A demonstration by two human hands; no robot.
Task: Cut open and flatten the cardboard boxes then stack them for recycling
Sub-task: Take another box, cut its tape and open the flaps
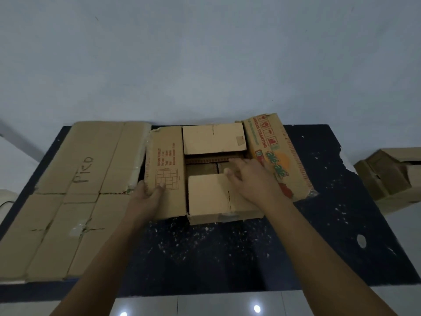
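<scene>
From the head view, the open cardboard box (211, 176) stands on the dark mat (227, 247), near the wall, with its four flaps spread outward. My left hand (149, 193) holds the left flap (165, 169): the thumb lies on top and the other fingers curl under its edge. My right hand (250, 179) rests on the near flap (209, 195), fingers loosely spread and nearly straight. The flattened cardboard (68, 197) lies just beside it on my left. Another box (391, 176) sits apart, off the mat on my right.

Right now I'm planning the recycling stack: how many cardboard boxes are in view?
3. A flattened box lies at the mat's left; an open box sits at the centre under both hands; a third box stands off the mat at far right. Others may be hidden.
</scene>
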